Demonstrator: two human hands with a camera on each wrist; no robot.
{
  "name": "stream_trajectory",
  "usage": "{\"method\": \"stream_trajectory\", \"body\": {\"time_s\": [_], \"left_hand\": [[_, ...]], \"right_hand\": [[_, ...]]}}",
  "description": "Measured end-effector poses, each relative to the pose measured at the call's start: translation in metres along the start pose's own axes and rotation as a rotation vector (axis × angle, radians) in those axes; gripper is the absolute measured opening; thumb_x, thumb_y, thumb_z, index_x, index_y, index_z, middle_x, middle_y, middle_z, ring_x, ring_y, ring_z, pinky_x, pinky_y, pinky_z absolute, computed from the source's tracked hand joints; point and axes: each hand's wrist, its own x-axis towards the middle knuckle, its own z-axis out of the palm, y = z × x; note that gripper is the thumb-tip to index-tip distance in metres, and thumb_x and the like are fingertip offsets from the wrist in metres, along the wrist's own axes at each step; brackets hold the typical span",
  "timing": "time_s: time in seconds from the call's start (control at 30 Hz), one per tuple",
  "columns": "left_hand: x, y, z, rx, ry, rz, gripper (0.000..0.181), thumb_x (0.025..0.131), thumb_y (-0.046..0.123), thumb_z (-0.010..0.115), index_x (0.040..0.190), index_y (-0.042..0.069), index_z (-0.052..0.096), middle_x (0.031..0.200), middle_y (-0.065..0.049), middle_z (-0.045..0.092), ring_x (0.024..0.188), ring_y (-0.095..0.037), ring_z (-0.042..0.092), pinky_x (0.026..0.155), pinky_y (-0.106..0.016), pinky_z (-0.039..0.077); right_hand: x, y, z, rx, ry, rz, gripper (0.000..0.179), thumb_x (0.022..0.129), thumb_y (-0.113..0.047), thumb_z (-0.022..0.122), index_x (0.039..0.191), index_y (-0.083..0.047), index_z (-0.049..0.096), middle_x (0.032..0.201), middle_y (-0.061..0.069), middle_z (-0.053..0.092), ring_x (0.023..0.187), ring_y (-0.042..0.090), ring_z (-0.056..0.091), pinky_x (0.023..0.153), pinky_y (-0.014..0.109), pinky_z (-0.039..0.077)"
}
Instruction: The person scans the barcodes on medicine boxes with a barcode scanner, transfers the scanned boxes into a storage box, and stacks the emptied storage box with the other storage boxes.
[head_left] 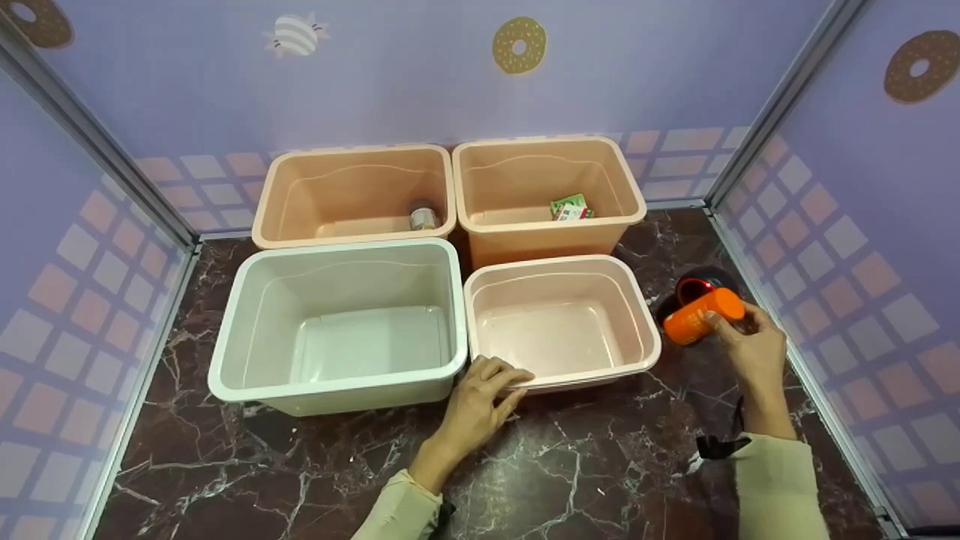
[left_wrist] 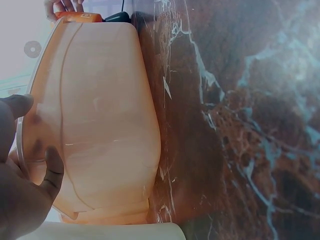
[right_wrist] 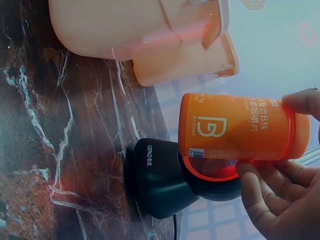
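My right hand (head_left: 756,352) pinches an orange supplement bottle (head_left: 701,319) near its lid, tilted on its side. In the right wrist view, the bottle (right_wrist: 235,126) shows a large white B and a barcode at its label's edge. Just behind it stands a black desktop barcode scanner (right_wrist: 162,177) with a glowing red ring. At the pale pink bin (head_left: 551,337), my left hand (head_left: 480,397) grips the near left corner of the rim, fingers over the edge and thumb outside. The left wrist view shows that bin's outer wall (left_wrist: 105,115) up close.
Left of the pink bin stands a pale green bin (head_left: 360,345). Behind are two peach bins; the left one (head_left: 352,154) holds a small can (head_left: 424,219), the right one (head_left: 547,142) a green and white packet (head_left: 572,208). Purple panels (head_left: 420,82) enclose the dark marbled surface (head_left: 525,480).
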Motion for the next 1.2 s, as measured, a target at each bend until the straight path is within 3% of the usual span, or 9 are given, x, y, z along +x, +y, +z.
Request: {"method": "stream_trajectory", "body": {"time_s": [0.43, 0.7, 0.97, 1.2], "left_hand": [[-0.0001, 0.0023, -0.0015, -0.009, -0.007, -0.017, 0.021, 0.089, 0.023, 0.074, 0.11, 0.025, 0.073, 0.097, 0.008, 0.064, 0.095, -0.012, 0.056, 0.099, -0.042, 0.047], [0.0002, 0.0005, -0.001, 0.014, -0.012, 0.007, 0.018, 0.092, 0.025, 0.07, 0.111, 0.024, 0.073, 0.096, 0.008, 0.064, 0.093, -0.012, 0.056, 0.091, -0.031, 0.046], [0.0011, 0.0, -0.0003, 0.014, 0.002, 0.014, 0.019, 0.09, 0.024, 0.073, 0.11, 0.024, 0.073, 0.095, 0.007, 0.064, 0.093, -0.013, 0.056, 0.092, -0.032, 0.046], [0.0002, 0.0007, -0.0006, 0.013, -0.005, 0.002, 0.022, 0.087, 0.022, 0.076, 0.109, 0.024, 0.073, 0.096, 0.007, 0.065, 0.096, -0.014, 0.057, 0.094, -0.035, 0.047]], "right_hand": [[-0.0036, 0.0002, -0.0014, -0.025, 0.032, 0.028, 0.066, 0.081, -0.044, 0.081, 0.133, -0.01, 0.058, 0.107, -0.009, 0.061, 0.084, -0.011, 0.054, 0.075, 0.008, 0.044], [-0.0059, 0.0028, -0.0037, -0.036, 0.063, 0.024, 0.062, 0.08, -0.043, 0.081, 0.128, -0.01, 0.058, 0.109, -0.004, 0.062, 0.086, -0.006, 0.054, 0.075, 0.012, 0.043], [-0.007, 0.0043, -0.0064, -0.051, 0.063, 0.046, 0.059, 0.079, -0.047, 0.081, 0.123, -0.015, 0.058, 0.098, -0.013, 0.058, 0.085, -0.002, 0.052, 0.075, 0.017, 0.042], [-0.007, 0.0052, -0.0079, -0.049, 0.057, 0.05, 0.058, 0.078, -0.047, 0.082, 0.121, -0.016, 0.057, 0.099, -0.011, 0.056, 0.084, -0.001, 0.051, 0.073, 0.018, 0.043]]}}
